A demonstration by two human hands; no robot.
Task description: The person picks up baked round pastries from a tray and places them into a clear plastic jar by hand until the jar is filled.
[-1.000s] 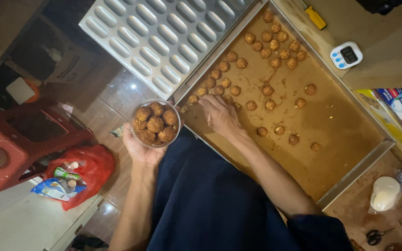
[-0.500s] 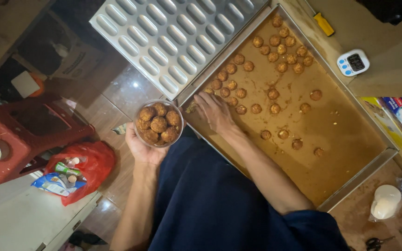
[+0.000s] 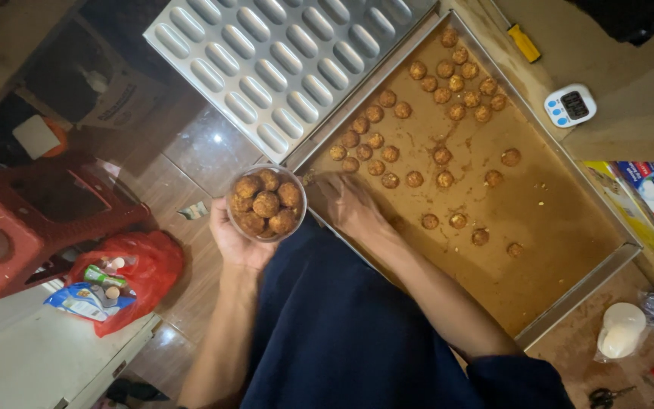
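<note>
Cup, clear plastic, full of brown cookie balls, sits in left hand, fingers wrapped under & round it, just off near-left corner of baking tray. Right hand lies palm-down on tray's near-left corner, fingers together & curled; can't tell if they pinch anything. Cookie balls scattered across tray, mostly far end. Ridged metal mould tray to the left, white digital timer on table.
</note>
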